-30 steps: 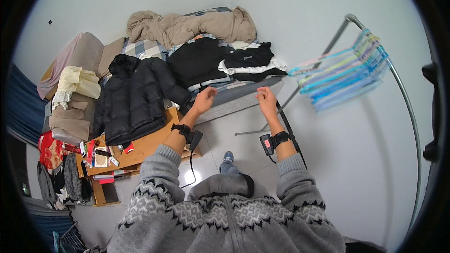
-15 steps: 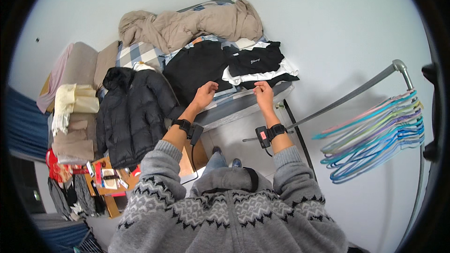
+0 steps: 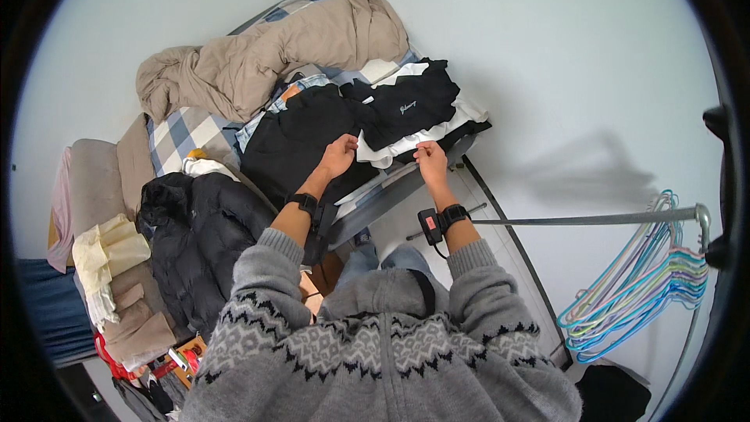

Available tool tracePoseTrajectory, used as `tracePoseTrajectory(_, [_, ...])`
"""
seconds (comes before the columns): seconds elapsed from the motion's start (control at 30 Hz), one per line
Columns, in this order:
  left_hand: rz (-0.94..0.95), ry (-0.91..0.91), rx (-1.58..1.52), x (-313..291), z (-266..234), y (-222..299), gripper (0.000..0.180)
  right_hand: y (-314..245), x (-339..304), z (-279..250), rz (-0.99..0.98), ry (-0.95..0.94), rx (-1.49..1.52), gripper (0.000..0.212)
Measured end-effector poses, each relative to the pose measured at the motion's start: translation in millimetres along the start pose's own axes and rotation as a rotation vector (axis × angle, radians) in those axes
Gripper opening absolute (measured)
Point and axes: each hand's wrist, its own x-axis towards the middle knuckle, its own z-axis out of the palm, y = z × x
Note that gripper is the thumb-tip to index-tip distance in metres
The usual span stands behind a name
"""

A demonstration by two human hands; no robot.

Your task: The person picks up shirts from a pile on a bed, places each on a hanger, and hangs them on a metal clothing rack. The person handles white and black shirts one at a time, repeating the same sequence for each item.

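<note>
A black T-shirt [image 3: 408, 109] with small white lettering lies on top of a white garment [image 3: 469, 112] near the bed's front edge. My right hand [image 3: 431, 162] is at the front edge of the white garment, thumb and fingers pinched together there. My left hand [image 3: 338, 158] has loosely bent fingers, with the tips beside the white garment's left corner. Nothing shows in its grasp. Beneath and around this hand spreads a larger black garment [image 3: 306, 131]. I cannot make out exactly where the fingertips meet the cloth.
A beige quilt [image 3: 258, 62] is heaped along the bed's far side. To the left, a black puffer jacket [image 3: 207, 242] lies beside folded cream cloth [image 3: 113, 254]. Coloured hangers [image 3: 641, 289] hang on a metal rail [image 3: 594, 219] at the right. A dark item [image 3: 613, 393] lies at lower right.
The view has turned, so the bed sits tilted and the hangers lower. My hands have come closer to the white garment, the right one reaching its front edge.
</note>
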Motion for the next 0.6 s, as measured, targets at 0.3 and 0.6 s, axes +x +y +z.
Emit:
tracePoseTrajectory(0.3, [-0.085,-0.082,0.027,89,31,-4,0.040,2,94,-11,0.007,-0.113,-0.194,0.015])
tracePoseTrajectory(0.6, [-0.243,0.020,0.098,195,79,-60,0.048,76,209,23,0.121,-0.368,-0.328,0.020])
